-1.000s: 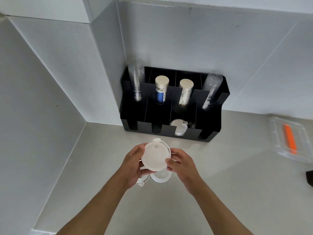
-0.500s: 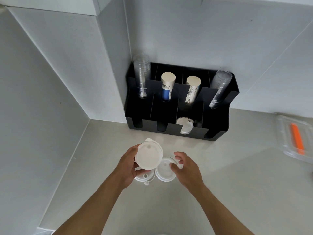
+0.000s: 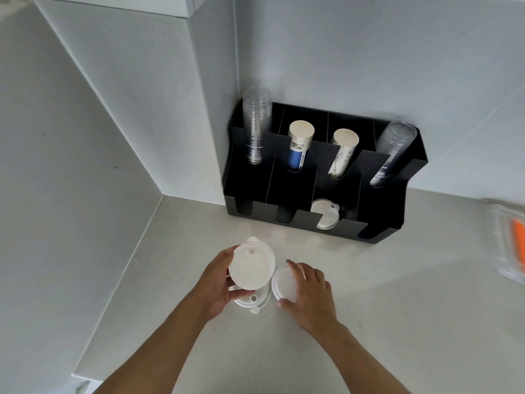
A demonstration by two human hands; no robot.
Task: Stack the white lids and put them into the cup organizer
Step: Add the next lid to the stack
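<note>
My left hand [image 3: 216, 282] holds a small stack of white lids [image 3: 251, 267] above the counter, thumb and fingers around its rim. Beneath it another white lid [image 3: 251, 301] lies flat on the counter. My right hand [image 3: 309, 291] rests over a third white lid [image 3: 282, 285] on the counter, fingers curled on its edge. The black cup organizer [image 3: 301, 223] stands against the wall behind; a white lid [image 3: 324, 214] sits in its third front slot.
Stacks of clear cups [image 3: 255, 129] and paper cups [image 3: 298, 146] lean in the organizer's rear slots. A clear container with an orange item [image 3: 511, 243] lies at the right edge. White walls form a corner to the left.
My right hand has left the held stack and dropped onto the lid on the counter. The left hand keeps the stack, slightly to the left.
</note>
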